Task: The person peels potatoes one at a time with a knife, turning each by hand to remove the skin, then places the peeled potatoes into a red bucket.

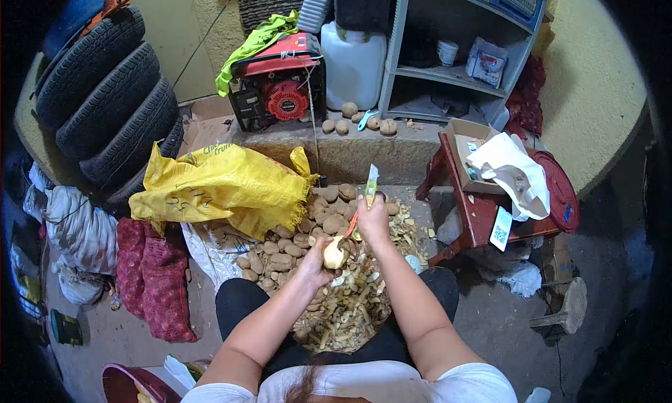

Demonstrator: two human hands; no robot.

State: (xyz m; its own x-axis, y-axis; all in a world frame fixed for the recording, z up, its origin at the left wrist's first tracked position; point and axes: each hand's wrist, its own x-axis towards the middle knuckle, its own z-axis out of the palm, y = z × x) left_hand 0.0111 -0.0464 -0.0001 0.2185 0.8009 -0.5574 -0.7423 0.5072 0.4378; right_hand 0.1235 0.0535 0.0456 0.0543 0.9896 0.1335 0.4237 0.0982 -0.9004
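Observation:
My left hand (317,264) is wrapped around a partly peeled potato (334,255), pale flesh showing on most of it with some brown skin on its right side. Gripped in my right hand (372,220) is a peeler (372,179), its whitish-green end sticking up above the fist and its orange part (352,224) pointing down close to the potato. Beneath both hands lies a heap of peelings (350,312). Unpeeled potatoes (281,261) are piled just beyond and left of it, spilling from under a yellow sack (231,186).
Red mesh bags (157,277) and stacked tyres (115,95) stand at left. Behind are a red generator (280,88), a white jerrycan (355,71) and a grey shelf (448,74). Several potatoes and a light-blue peeler (367,119) lie on the ledge. A red wooden stool (462,228) stands right.

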